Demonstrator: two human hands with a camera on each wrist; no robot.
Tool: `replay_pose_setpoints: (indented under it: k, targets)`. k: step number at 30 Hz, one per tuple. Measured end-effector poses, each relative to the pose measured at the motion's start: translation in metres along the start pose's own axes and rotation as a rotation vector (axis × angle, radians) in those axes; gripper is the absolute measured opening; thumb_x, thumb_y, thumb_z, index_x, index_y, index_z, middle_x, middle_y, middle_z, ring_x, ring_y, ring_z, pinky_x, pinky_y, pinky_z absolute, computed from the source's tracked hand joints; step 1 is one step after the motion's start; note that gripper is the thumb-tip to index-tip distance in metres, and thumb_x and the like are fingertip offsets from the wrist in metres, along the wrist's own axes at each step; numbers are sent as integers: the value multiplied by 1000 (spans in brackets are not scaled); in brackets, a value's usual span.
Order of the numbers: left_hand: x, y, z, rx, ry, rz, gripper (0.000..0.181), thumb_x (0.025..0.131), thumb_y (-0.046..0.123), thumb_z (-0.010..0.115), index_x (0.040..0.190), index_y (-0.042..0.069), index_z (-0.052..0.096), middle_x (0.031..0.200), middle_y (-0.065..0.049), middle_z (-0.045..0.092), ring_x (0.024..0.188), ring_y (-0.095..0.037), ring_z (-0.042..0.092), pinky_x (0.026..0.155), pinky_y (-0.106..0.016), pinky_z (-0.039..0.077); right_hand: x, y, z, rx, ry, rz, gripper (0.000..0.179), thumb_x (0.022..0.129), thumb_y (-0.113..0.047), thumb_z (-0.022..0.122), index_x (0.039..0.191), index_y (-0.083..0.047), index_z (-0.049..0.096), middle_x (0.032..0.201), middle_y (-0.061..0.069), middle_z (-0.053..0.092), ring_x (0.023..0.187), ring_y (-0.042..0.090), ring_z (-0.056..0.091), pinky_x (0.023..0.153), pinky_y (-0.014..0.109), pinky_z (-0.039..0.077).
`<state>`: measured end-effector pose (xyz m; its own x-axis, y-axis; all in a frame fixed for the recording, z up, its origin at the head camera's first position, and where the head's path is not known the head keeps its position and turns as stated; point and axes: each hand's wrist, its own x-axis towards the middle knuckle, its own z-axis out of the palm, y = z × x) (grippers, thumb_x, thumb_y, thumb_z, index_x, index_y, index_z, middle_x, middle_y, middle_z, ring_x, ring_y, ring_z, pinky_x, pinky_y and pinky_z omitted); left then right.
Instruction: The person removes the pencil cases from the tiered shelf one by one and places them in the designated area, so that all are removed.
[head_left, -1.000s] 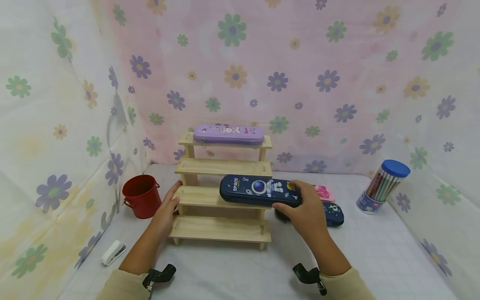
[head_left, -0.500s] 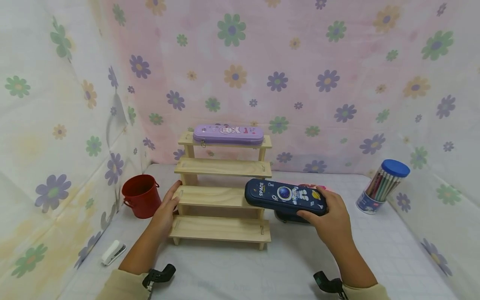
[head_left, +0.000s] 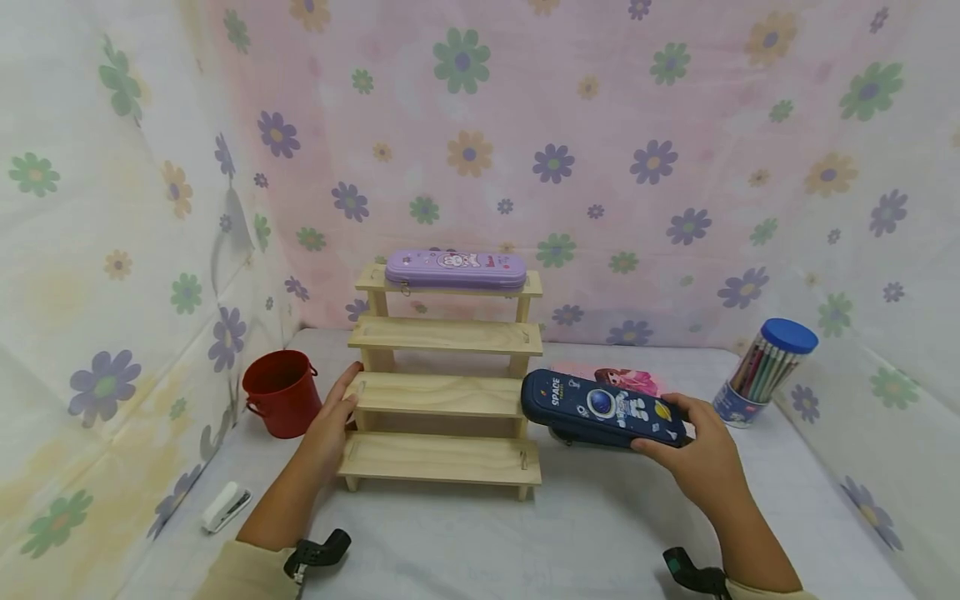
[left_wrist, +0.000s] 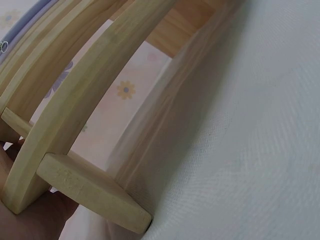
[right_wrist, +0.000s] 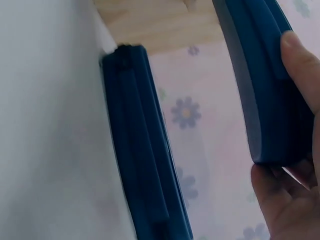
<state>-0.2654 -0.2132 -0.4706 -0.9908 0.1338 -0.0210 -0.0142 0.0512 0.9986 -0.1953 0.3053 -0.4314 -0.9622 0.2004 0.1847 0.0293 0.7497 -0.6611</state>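
My right hand point(head_left: 705, 454) grips the right end of a navy pencil case point(head_left: 600, 407) printed with SPACE and an astronaut, thumb on the near side. In the right wrist view this held case point(right_wrist: 247, 85) hangs above a second dark blue pencil case point(right_wrist: 135, 145) lying on the table, with a gap between them. From the head view the held one covers most of the lower case. My left hand point(head_left: 328, 425) holds the left side of a four-step wooden display stand point(head_left: 442, 458). A purple pencil case point(head_left: 457, 269) lies on the top step.
Behind the held case lies a pink item with a cartoon girl point(head_left: 633, 381). A tub of pencils with a blue lid point(head_left: 761, 375) stands at the right. To the left are a red bucket point(head_left: 281, 396) and a white stapler point(head_left: 227, 507). Floral cloth point(head_left: 480, 150) surrounds the table.
My right hand has carried the navy pencil case from in front of the stand's steps rightward and down, over the other dark case. The left hand stays at the stand's side.
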Motion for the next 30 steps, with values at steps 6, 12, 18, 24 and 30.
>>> replay_pose_setpoints:
  k: [6, 12, 18, 24, 30]
  targets:
    - [-1, 0, -1, 32, -11, 4, 55, 115, 32, 27, 167, 43, 15, 175, 11, 10, 163, -26, 8, 128, -66, 7, -2, 21, -16, -18, -61, 36, 108, 79, -66, 83, 159, -8, 40, 154, 32, 41, 137, 55, 38, 100, 80, 40]
    - [-2, 0, -1, 44, -5, 4, 55, 115, 33, 27, 167, 44, 15, 175, 12, 11, 163, -25, 6, 128, -66, 5, -3, 41, -26, -28, -84, 36, 103, 81, -60, 84, 157, -6, 41, 154, 34, 39, 138, 56, 36, 100, 80, 40]
    - [-3, -1, -1, 31, -3, 10, 55, 115, 31, 27, 168, 41, 15, 176, 10, 10, 163, -24, 5, 128, -65, 5, 0, 58, -28, -90, -160, 57, 109, 78, -65, 84, 155, -1, 40, 154, 36, 37, 136, 56, 37, 103, 81, 37]
    - [-5, 0, -1, 45, 3, -16, 55, 115, 33, 27, 167, 45, 14, 175, 12, 11, 162, -25, 7, 128, -66, 6, 4, 69, -23, -117, -268, 81, 116, 74, -71, 83, 155, -1, 38, 155, 36, 35, 137, 58, 36, 105, 79, 36]
    - [-4, 3, -1, 63, 14, -23, 54, 115, 34, 27, 166, 47, 15, 175, 13, 11, 163, -25, 8, 128, -67, 6, 6, 73, -14, -123, -322, 94, 118, 73, -71, 84, 155, 0, 38, 157, 36, 33, 137, 58, 38, 107, 78, 36]
